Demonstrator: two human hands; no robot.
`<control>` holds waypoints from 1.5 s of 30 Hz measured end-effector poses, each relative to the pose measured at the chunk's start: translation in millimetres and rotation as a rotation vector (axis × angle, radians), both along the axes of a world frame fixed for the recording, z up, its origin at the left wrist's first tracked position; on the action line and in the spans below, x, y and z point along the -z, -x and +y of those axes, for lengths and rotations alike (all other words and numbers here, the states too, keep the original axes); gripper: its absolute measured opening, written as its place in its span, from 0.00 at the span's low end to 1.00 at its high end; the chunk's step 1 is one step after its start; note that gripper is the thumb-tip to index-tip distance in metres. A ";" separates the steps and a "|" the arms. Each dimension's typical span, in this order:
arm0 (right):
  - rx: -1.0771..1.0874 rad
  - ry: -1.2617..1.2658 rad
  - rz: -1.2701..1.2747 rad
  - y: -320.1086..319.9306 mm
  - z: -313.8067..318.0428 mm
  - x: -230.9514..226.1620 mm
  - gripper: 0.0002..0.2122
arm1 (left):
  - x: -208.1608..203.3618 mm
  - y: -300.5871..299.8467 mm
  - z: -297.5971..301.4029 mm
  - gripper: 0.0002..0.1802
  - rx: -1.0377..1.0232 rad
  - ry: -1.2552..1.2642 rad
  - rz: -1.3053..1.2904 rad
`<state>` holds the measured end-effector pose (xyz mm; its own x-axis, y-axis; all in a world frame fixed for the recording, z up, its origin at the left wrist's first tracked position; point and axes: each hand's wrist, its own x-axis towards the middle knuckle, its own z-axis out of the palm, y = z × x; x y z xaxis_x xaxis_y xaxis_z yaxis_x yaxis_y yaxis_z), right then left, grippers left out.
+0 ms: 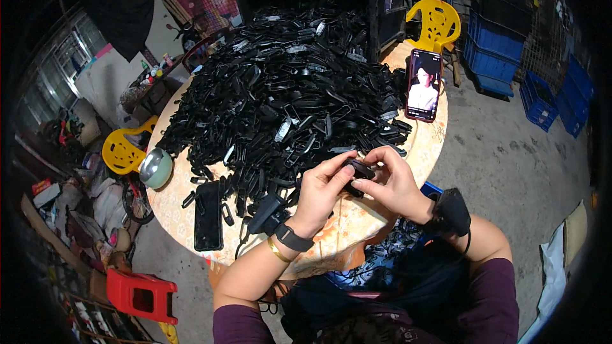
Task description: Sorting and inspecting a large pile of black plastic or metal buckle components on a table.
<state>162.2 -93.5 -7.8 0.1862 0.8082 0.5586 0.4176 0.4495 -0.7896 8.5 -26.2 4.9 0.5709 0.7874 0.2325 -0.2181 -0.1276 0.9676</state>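
A red stool (141, 294) and a yellow chair (121, 154) stand at the far left, with a bowl (156, 169) by the edge of the round table (175, 210). Next, a dark phone (208, 216) lies on the table. The heap (287, 83) of black clips spreads behind it and on to the right.

The left forearm slants up and rightward over the near edge, a strap (293, 239) and a bracelet (278, 250) at the wrist. The left hand (317, 192) points up and right, its thumb and forefinger pinched almost together on the left side of a black part (361, 171).

That part sits between the two hands, raised over the table just in front of the heap; fingers hide much of it.

The right hand (398, 186) reaches in leftward, forefinger bent over, thumb pointing left, the two closed on the part's right side. A boxy device (451, 211) is on its wrist.

Beyond, a lit phone (423, 86) stands upright on the table, and blue crates (491, 57) stand on the floor.
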 end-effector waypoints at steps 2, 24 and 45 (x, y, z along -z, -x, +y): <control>-0.159 0.200 0.203 -6.1 2.5 8.3 0.14 | -1.3 4.0 5.4 0.15 0.079 0.163 0.005; 0.466 0.297 -0.615 -108.1 34.6 10.9 0.11 | 5.5 -6.5 -15.0 0.18 0.507 -0.663 0.428; 0.244 0.145 -0.850 -38.9 -2.0 0.6 0.11 | 2.4 -3.9 1.1 0.18 0.111 0.260 -0.015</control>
<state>201.1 -95.6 -8.4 -0.0681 0.8738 0.4815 0.9582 0.1917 -0.2123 12.4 -25.2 2.6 0.6547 0.7548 0.0402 -0.2314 0.1495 0.9613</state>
